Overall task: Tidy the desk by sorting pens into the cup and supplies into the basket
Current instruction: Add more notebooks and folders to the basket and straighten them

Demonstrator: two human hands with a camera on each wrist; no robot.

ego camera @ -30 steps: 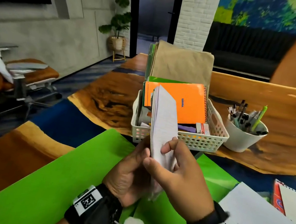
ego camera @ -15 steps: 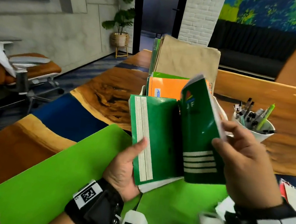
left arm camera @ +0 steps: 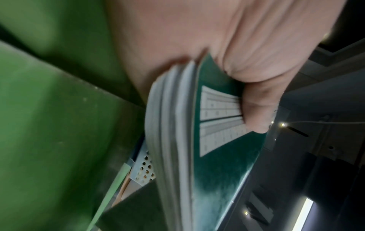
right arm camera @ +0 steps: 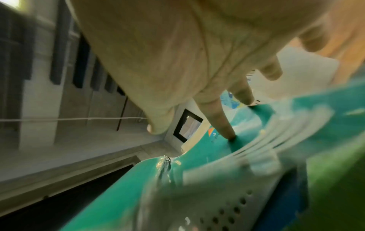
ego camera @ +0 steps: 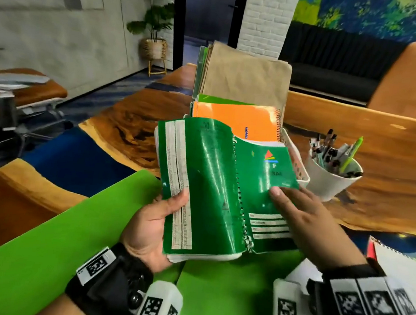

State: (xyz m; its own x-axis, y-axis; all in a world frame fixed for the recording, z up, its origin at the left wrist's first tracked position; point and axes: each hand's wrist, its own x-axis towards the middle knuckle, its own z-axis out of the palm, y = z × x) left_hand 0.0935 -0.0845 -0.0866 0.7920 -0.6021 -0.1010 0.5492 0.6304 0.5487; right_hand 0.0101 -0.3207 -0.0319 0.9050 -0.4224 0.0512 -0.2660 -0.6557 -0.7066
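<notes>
A long wooden desk [ego camera: 383,140] with dark blue inlays carries a bright green folder [ego camera: 40,229] spread at its near edge. Beyond it, a white perforated plastic basket [ego camera: 296,164] already holds an orange spiral notebook [ego camera: 234,119] and brown paper envelopes [ego camera: 246,79]; just beside it to the right a white round cup [ego camera: 327,180] bristles with pens.

A glossy green spiral-bound notebook [ego camera: 214,183] lies splayed open, covers up, above the folder. The left hand [ego camera: 153,226] grips its back half, thumb over the cover. The right hand [ego camera: 303,218] lies nearly flat, fingers [right arm camera: 225,125] pressing the front cover.

Lowered unclosed into the crowded basket, loose pages could crumple, or a flapping cover could tip the cup.
</notes>
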